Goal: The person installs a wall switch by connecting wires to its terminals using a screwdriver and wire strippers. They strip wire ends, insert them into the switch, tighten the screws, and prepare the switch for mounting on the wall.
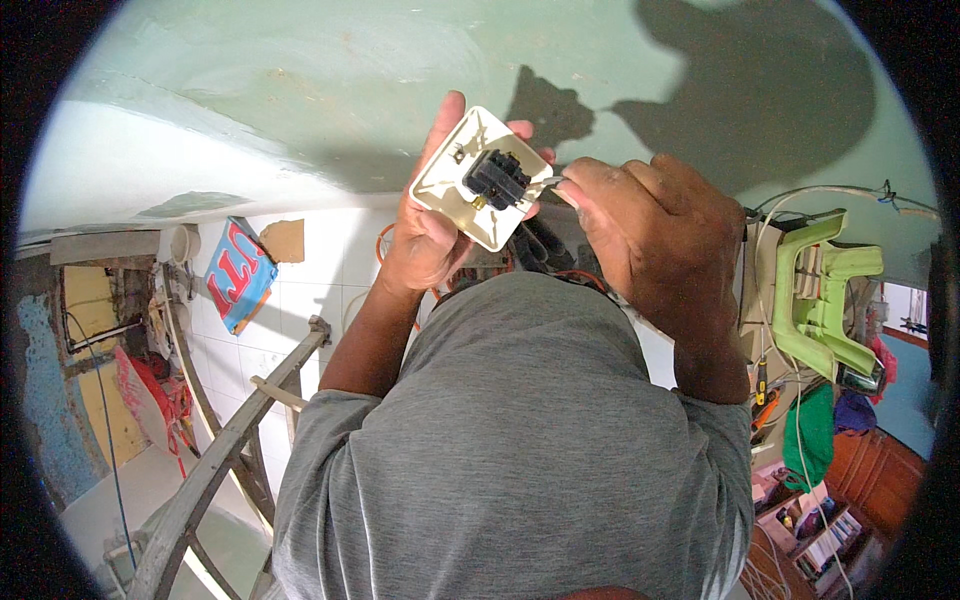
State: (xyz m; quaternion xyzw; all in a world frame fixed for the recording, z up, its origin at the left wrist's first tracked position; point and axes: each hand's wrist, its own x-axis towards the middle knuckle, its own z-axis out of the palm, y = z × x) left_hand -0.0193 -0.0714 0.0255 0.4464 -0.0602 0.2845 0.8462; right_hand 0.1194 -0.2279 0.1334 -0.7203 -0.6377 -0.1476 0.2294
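While one grey shirt fills the lower middle of the view and hides what is behind it, many other things stand around. On the left side there is one ladder with worn rails, and beyond it one blue sheet with red print, near one brown patch on the white tiled wall. On the right side I count one light green stool, one green cloth below it, and one yellow-and-black screwdriver to the left of the cloth. Ahead is one pale green wall, on which dark shadows fall.

Before this wall is one cream plate, tilted, held up by the left hand. The plate shows its hollow side, with four rounded corners, and one black block sits near its middle. The left fingers are curled around the plate from behind, with the thumb along its lower left edge. The right hand is at the right corner of the plate; its fingers are pinched on one thin grey piece, which reaches this corner. Because the fingers cover most of this piece, I cannot tell its kind.
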